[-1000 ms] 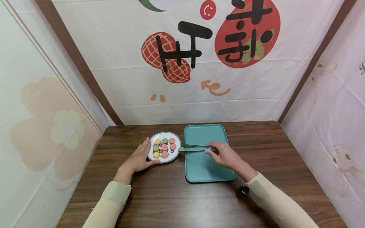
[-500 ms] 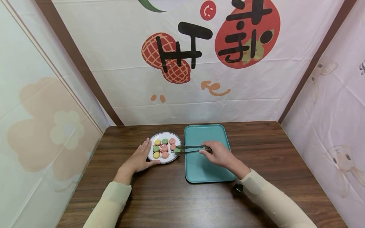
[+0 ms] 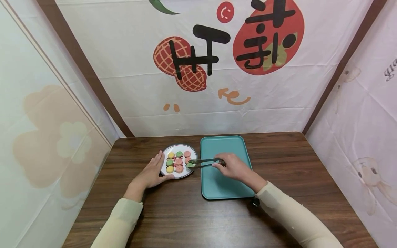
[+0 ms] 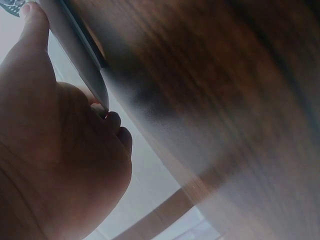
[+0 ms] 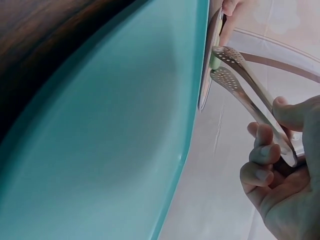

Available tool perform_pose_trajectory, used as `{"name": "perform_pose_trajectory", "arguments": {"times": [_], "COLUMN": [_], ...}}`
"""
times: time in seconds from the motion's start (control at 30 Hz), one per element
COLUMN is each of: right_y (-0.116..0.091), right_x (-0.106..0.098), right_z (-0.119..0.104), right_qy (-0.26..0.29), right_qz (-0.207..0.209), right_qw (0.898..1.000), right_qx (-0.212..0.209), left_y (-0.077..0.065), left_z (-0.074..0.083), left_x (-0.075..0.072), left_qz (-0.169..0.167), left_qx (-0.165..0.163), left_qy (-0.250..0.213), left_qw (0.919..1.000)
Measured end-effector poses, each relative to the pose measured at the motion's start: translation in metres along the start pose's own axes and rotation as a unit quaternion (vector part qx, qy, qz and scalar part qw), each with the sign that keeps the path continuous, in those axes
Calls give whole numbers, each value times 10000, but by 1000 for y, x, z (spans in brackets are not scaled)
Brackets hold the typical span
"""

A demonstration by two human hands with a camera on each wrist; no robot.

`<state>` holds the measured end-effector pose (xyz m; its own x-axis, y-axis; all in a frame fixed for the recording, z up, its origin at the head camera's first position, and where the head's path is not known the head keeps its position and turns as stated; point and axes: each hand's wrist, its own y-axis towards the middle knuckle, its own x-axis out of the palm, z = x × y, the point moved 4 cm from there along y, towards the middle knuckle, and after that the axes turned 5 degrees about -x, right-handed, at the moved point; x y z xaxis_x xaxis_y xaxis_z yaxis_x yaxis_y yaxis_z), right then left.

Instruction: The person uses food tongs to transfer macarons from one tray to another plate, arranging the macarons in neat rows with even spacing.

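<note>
My right hand grips metal tongs, whose perforated tips sit on either side of a green macaron. That macaron is at the right side of a round white plate, level with the bottom row. Several yellow, green and pink macarons lie there in rows, and the tongs partly cover one pink one. Along the plate's left and front rim rests my left hand, fingers and thumb spread and fairly straight. From the left wrist, its thumb and fingertips show at the rim.
A teal rectangular tray lies right of the plate, under my right hand and the tongs. Both stand toward the back of a brown wooden table. A printed fabric wall rises behind the table, with more fabric on both sides.
My right hand has moved left with the tongs, carrying the green macaron from between tray and plate to over the plate's right side and down. My left hand has stayed at the rim.
</note>
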<state>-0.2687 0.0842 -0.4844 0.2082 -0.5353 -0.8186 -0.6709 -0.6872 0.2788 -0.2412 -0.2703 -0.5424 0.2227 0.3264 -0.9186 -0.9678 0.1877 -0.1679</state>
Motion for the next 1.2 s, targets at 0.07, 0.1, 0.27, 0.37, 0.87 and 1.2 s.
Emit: {"name": "perform_pose_trajectory", "arguments": {"times": [0.07,0.1,0.27,0.37,0.87,1.2], "right_y": [2,3,8,11,18,19], "right_x": [0,1,1,1,-2,-2], "right_z": [0,0,1,1,-6,-7], "right_qy": [-26,-36,-73,-133,-138,-137], "right_qz": [-43,-63,-140,-160,-250,-337], "right_qw": [10000,9999,9998,9997,9996,9993], "right_qx": [51,73,110,103,75,103], "left_y": [0,0,1,1,1,1], "left_z": [0,0,0,0,-1,-1], "left_x": [0,0,1,1,0,0], "left_qz": [-44,-40,-33,-12,42,16], "left_qx": [-20,-7,-6,-7,46,23], "left_qy": [3,-4,15,17,5,6], "left_qw": [10000,10000,10000,10000,10000,10000]}}
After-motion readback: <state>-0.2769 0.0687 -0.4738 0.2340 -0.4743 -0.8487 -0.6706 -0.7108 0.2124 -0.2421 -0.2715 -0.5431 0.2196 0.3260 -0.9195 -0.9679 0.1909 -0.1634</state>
